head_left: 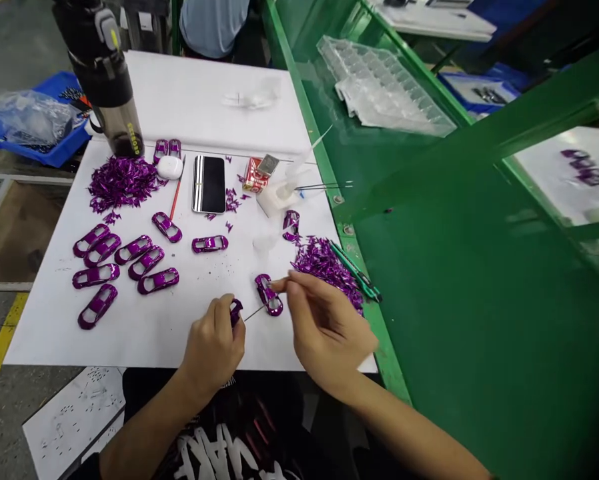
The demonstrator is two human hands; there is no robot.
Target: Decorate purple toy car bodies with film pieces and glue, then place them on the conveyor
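Observation:
My left hand (212, 343) is closed around a purple toy car body (236, 312), mostly covered by the fingers. A thin metal rod (255, 313) runs from beside that car body towards my right hand; which hand bears it I cannot tell. My right hand (329, 327) is in a pinch, slightly blurred, its fingertips over another purple car body (268, 295) on the table. What the pinch holds is hidden. Close by on the right lies a pile of small purple pieces (327, 270).
More purple car bodies (99, 305) lie left on the white tabletop (204, 280). Behind them are another purple pile (122, 183), a bottle (112, 100), a phone (209, 185), a red pencil (177, 190) and tweezers (324, 186). A green cutter (357, 272) lies by the green frame (394, 363).

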